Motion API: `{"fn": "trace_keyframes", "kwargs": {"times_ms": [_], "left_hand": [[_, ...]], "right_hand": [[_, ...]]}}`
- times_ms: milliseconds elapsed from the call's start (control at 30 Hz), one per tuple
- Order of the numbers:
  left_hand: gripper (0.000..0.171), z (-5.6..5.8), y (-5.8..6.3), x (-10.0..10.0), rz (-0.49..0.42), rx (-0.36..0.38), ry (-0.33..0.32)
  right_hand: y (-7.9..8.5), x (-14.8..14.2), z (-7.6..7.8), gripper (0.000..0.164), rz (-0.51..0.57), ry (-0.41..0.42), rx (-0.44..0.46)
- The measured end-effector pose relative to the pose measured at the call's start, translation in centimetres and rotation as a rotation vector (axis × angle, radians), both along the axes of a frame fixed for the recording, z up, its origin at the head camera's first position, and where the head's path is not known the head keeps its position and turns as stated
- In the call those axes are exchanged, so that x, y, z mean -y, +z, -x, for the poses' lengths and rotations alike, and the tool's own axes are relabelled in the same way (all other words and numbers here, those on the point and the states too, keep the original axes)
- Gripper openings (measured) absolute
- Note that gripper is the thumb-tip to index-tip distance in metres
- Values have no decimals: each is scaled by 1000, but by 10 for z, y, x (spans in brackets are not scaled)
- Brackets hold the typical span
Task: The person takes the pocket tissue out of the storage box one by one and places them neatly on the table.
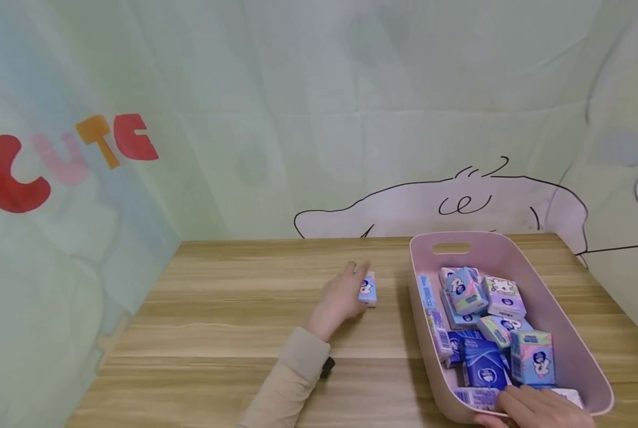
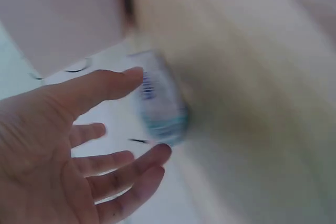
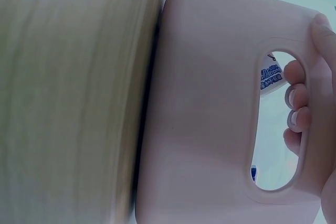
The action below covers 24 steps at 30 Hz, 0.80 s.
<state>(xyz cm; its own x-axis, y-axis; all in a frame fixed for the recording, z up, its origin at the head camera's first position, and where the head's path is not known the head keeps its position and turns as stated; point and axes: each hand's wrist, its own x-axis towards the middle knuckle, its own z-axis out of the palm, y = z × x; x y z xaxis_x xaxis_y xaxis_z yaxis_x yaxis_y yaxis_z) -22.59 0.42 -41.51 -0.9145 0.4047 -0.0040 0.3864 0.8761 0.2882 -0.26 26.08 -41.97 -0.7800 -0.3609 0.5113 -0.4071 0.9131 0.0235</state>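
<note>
My left hand (image 1: 342, 295) reaches over a small blue-and-pink tissue pack (image 1: 368, 289) on the wooden table. In the left wrist view the thumb and fingers are spread, with their tips right at the blurred tissue pack (image 2: 160, 98). My right hand (image 1: 543, 407) holds the near end of a pink plastic basket (image 1: 556, 303). The right wrist view shows its fingers (image 3: 298, 98) curled through the slot of the basket's handle. Inside the basket lie several tissue packs, among them a dark blue one (image 1: 483, 362) and a pastel one (image 1: 533, 356).
The wooden table (image 1: 244, 309) stretches left of the basket, its far edge along a fabric backdrop (image 1: 297, 148) with cartoon drawings and coloured letters. A second handle slot (image 1: 451, 248) opens in the basket's far end.
</note>
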Motion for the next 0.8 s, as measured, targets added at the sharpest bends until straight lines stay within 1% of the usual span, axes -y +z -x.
{"fn": "trace_keyframes", "kwargs": {"times_ms": [100, 200, 267, 367, 467, 500, 567, 667, 733, 800], "left_hand": [[81, -3, 15, -3, 17, -29, 12], [68, -9, 36, -8, -1, -79, -5], [63, -13, 51, -13, -21, -104, -25], [60, -20, 70, -21, -47, -120, -50], [61, -24, 83, -32, -49, -136, -74], [60, -24, 86, -36, -47, -149, -92], [59, -25, 90, -43, -80, -156, -144], [60, -24, 95, -56, -133, -143, -248], [65, -23, 98, -66, -163, -96, -311], [71, -22, 101, -77, -150, -64, -364]], "right_hand": [[0, 0, 0, 41, 0, -7, 9], [0, 0, 0, 41, -1, -11, 15], [0, 0, 0, 41, -3, -12, 16], [1, 0, 0, 41, -10, -13, 19], [1, 0, 0, 42, -13, -15, 20], [1, 0, 0, 42, -12, -14, 21], [1, 1, 0, 42, -11, -14, 22], [0, 0, 0, 42, -14, -14, 22], [0, 0, 0, 42, -19, -18, 22], [0, 0, 0, 42, -21, -21, 16]]}}
